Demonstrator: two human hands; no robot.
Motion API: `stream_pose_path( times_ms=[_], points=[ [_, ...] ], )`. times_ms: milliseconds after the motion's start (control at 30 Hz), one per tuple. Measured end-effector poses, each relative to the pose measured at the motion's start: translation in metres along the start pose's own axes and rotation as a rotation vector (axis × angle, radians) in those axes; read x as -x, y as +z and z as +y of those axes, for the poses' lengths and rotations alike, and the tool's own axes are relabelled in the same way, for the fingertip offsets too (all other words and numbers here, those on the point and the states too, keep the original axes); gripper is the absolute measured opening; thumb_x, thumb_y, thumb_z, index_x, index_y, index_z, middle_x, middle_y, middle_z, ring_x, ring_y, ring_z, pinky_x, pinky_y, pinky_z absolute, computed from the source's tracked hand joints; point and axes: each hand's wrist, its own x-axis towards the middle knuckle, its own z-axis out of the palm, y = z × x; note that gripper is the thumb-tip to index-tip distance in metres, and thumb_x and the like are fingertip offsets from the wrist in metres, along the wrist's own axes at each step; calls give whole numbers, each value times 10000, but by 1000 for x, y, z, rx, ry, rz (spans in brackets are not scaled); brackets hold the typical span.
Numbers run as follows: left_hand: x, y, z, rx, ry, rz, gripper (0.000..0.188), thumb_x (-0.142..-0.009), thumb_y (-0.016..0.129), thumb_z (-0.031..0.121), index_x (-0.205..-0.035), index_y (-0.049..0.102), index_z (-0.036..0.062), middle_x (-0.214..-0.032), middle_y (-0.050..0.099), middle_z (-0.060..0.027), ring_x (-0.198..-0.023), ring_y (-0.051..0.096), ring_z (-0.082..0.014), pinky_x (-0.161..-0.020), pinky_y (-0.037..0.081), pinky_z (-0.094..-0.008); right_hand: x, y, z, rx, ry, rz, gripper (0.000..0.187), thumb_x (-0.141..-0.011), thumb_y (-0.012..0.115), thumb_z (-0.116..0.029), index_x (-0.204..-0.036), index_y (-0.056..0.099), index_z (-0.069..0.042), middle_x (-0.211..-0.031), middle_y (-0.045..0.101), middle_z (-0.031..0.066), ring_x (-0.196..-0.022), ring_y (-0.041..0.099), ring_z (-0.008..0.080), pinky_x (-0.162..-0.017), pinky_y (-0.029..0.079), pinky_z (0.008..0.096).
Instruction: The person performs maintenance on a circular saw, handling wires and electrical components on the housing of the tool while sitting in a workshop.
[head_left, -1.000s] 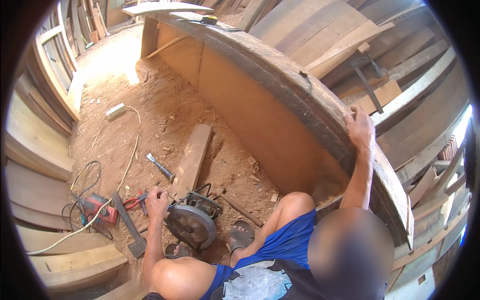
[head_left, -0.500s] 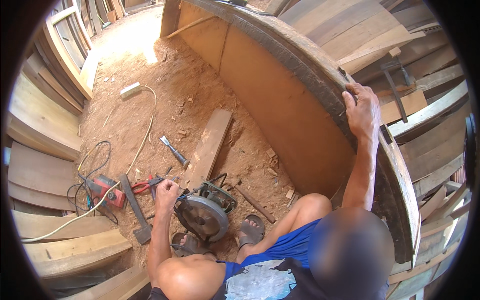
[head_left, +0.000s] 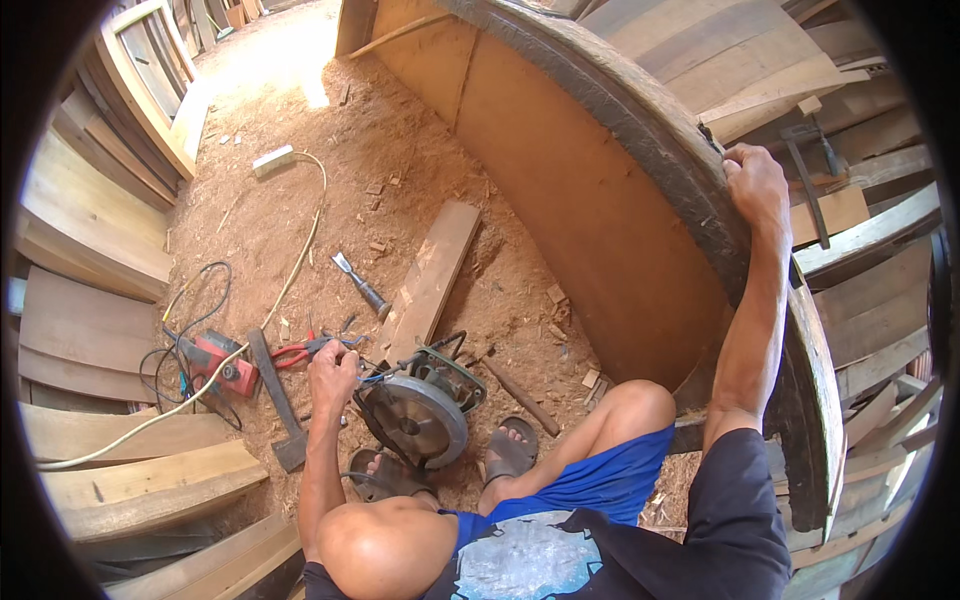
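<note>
My left hand is closed in a pinch beside the circular saw. A thin bluish wire runs from the saw to its fingertips; its end is hidden. Pliers with red handles lie just behind that hand. The saw rests between my sandalled feet, its round blade toward me. At the right, my right hand curls over the dark upper edge of a large brown wooden panel that stands on its side. A plank lies on the ground beyond the saw.
Left of my hand lie a hammer and a red power tool with tangled cords. A chisel, a wooden-handled tool and a white socket strip lie on the sawdust. Stacked boards line the left side.
The view has shifted, so most things sit a little farther right. My right hand's fingers, earlier laid over the panel's edge, are more curled. My left hand keeps its pinch by the saw.
</note>
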Motion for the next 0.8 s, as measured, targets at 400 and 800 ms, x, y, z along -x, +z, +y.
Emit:
stream_pose_path(
  times_ms=[400,800],
  points=[
    [2,-1,-10,552,-189,-240,104,-943,652,110,-898,696,27,-733,704,-41,-637,615,-88,-580,479,-265,176,81,-204,-959,-748,-406,216,-954,725,-104,-1151,770,-28,-1099,754,164,-1046,704,309,-965,548,411],
    [15,-14,0,389,-141,-217,163,-968,639,154,-875,674,24,-741,710,-29,-691,645,-75,-641,513,-277,280,221,-325,-981,-795,-1136,197,-896,766,-130,-1024,729,14,-949,726,217,-941,706,401,-842,544,493]
  ],
)
